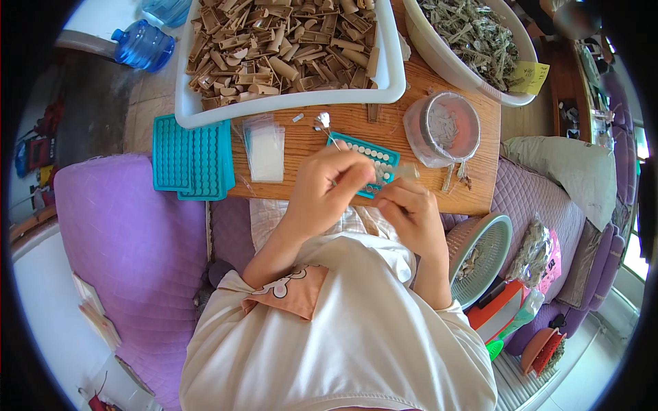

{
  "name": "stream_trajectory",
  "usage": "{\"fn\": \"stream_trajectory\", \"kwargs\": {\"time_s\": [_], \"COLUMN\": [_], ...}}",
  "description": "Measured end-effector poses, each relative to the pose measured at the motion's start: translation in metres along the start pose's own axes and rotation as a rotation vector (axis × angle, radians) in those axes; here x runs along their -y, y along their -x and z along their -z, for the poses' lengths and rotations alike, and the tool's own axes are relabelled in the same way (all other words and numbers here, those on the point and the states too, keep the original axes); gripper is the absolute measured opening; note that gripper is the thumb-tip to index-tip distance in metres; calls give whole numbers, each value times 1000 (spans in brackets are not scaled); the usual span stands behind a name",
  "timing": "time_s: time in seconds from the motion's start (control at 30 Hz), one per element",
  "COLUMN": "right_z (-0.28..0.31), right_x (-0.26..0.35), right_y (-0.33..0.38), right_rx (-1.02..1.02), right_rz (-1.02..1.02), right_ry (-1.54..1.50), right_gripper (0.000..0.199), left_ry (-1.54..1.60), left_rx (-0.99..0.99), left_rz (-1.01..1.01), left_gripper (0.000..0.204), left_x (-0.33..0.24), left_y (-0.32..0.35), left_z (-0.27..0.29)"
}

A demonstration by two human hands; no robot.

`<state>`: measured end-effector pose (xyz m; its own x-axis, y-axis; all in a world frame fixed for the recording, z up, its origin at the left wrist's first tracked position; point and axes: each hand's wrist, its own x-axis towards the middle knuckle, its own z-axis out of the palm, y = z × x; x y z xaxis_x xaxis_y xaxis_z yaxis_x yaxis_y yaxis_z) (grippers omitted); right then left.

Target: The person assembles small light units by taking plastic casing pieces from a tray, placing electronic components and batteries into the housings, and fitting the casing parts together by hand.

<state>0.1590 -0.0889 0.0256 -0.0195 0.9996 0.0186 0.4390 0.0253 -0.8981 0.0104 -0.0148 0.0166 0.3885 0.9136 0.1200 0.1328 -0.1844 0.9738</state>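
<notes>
Hand, left [331, 183] — half curled — by teal tray [370, 144]

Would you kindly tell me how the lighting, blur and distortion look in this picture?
Head view: black corners and bowed lines toward the rim from the fisheye lens; head view: patches at the far right washed out to white; head view: the small clear piece by the right hand looks smeared, while the brown pieces read fairly crisply.

Purple quilted seating [130, 253], wooden table [484, 185], tiled floor [145, 103].
</notes>
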Motion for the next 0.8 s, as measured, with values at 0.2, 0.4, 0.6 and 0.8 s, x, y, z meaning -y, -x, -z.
{"fn": "stream_trajectory", "kwargs": {"time_s": [0.2, 0.4, 0.6, 0.8], "right_z": [67, 143, 119, 14], "right_x": [-16, -16, -10, 5], "right_y": [51, 162, 136, -5], "right_rx": [-282, -285, -248, -88], "right_rz": [-259, -698, -664, -78], "right_ry": [-4, 662, 955, -349], "right_gripper": [13, 14, 32, 32], "left_ry": [270, 376, 351, 470], "left_rx": [351, 141, 101, 127], "left_rz": [-57, 72, -81, -132], "left_gripper": [19, 19, 23, 39], "left_x": [2, 4, 10, 8], "left_y": [5, 11, 16, 24], "left_z": [7, 28, 24, 28]}}
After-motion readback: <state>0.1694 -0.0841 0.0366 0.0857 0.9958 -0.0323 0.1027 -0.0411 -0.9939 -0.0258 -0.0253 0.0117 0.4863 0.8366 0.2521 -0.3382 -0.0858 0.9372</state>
